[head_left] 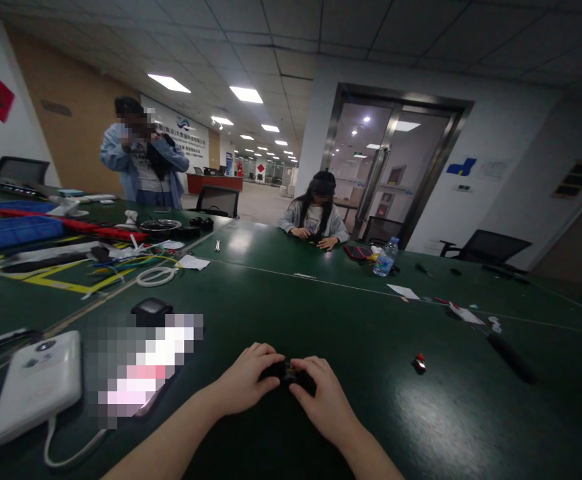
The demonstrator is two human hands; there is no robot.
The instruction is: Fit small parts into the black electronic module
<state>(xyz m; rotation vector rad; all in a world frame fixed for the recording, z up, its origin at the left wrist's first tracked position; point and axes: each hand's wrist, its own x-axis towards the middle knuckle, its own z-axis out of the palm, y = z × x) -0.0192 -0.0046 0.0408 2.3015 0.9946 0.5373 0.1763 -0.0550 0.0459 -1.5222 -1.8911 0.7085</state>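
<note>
My left hand and my right hand meet over a small black part low on the dark green table. Both hands curl their fingers round it, one on each side, and most of the part is hidden between them. A tiny red and black piece lies on the table to the right of my right hand, apart from it.
A white power bank with a cable and a blurred phone lie at my left, a small black box behind them. One person sits across the table, another stands at far left. A water bottle, paper scraps and tools are scattered.
</note>
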